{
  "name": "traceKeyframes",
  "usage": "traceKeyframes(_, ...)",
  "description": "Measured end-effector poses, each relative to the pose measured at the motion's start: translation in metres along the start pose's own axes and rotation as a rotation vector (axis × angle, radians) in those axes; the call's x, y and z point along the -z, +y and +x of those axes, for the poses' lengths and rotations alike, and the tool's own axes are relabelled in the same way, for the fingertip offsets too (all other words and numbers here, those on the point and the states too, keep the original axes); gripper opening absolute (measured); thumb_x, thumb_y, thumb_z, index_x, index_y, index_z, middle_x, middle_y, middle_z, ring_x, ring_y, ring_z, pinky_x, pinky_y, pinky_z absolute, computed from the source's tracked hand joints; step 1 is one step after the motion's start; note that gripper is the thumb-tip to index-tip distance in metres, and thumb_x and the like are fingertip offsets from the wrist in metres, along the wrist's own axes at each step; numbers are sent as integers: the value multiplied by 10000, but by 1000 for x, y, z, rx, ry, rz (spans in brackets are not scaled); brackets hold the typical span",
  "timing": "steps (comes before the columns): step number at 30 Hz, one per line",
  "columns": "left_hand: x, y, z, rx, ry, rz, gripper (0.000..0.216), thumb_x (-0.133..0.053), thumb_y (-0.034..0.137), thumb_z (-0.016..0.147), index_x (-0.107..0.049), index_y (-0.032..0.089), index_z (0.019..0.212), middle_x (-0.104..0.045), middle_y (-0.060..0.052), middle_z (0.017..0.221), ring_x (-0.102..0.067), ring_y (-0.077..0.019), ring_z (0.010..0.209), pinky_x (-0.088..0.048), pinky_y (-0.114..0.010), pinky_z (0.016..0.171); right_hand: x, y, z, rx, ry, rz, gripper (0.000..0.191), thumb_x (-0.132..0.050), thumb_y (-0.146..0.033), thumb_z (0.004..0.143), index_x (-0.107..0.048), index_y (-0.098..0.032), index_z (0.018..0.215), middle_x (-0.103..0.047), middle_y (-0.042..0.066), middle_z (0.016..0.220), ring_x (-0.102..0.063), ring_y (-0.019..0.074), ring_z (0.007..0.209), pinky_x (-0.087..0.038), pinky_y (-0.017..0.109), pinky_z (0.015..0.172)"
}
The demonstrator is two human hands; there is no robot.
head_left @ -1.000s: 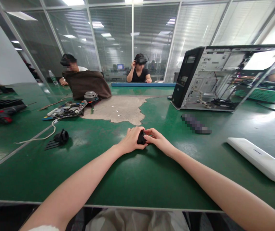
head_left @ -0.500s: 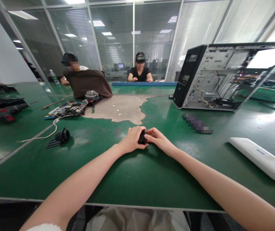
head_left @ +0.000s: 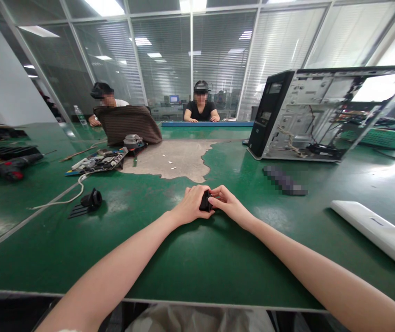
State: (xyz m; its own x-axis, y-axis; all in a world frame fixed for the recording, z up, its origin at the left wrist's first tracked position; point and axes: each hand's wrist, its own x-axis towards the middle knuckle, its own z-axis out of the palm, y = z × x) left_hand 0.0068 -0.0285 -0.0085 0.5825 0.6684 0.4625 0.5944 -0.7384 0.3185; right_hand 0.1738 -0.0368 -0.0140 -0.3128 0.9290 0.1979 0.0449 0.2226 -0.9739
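A small black part (head_left: pixel 205 202), boxy and partly covered by fingers, is between my two hands over the green table (head_left: pixel 183 272). My left hand (head_left: pixel 194 203) is wrapped round it from the left, thumb below and fingers over the top. From the right, the thumb and fingertips of my right hand (head_left: pixel 225 201) pinch its right side. What kind of part it is I cannot tell. Off to the left, a black plastic piece (head_left: pixel 92 199) with a round collar and flat prongs lies on the table.
An opened computer case (head_left: pixel 275 115) stands at the back right, with a white casing (head_left: pixel 374 230) nearer. A circuit board (head_left: pixel 97 161), a cable (head_left: pixel 62 201) and a power drill (head_left: pixel 12 168) lie left. Two people (head_left: pixel 201 108) sit across the table beyond a brown cloth-like screen (head_left: pixel 124 124).
The whole view has shifted slightly downward as my head tilted up. Both hands keep hold of the black part, with hardly any change in the fingers.
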Motion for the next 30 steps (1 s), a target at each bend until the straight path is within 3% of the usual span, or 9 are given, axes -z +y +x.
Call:
traceKeyframes(3,0,0,0,-6,4,10,528,-614,388,667,-350,207,1088,-504,-55,1024,-481,-234,945,-316,-367,811,2,1,1,-32,-21,-18,248,-612,-359,722,-483,-192,852,-562,14,865,-568,141,766,-476,316,706)
traceKeyframes(9,-1,1,0,0,7,28,519,-609,343,662,-340,211,1086,-504,-49,1011,-488,-228,938,-320,-359,801,4,-7,-8,54,-126,21,280,-654,-300,696,-455,-216,873,-545,1,936,-565,140,830,-471,301,733)
traceKeyframes(13,-1,2,0,-10,4,23,521,-609,348,665,-339,207,1087,-503,-52,1017,-490,-226,935,-318,-365,810,1,-6,-6,29,-65,9,219,-585,-359,747,-456,-205,834,-550,-10,831,-562,126,743,-472,295,683)
traceKeyframes(19,-2,1,0,13,0,19,539,-607,346,669,-325,218,1110,-500,-56,1071,-486,-233,966,-311,-380,837,1,1,2,-47,-18,-19,250,-605,-344,721,-469,-187,862,-538,10,864,-552,124,726,-472,309,685)
traceKeyframes(25,0,2,-1,21,-11,22,514,-609,319,660,-341,214,1086,-505,-42,1023,-493,-222,919,-321,-364,810,3,-6,-8,74,-123,21,293,-661,-297,684,-459,-209,878,-526,0,917,-560,141,829,-474,300,725)
traceKeyframes(30,0,2,0,7,14,17,529,-620,338,650,-337,216,1080,-502,-43,1025,-491,-224,928,-318,-365,812,0,-5,-5,51,-38,38,238,-614,-354,718,-451,-199,796,-522,-19,837,-563,116,713,-472,292,678)
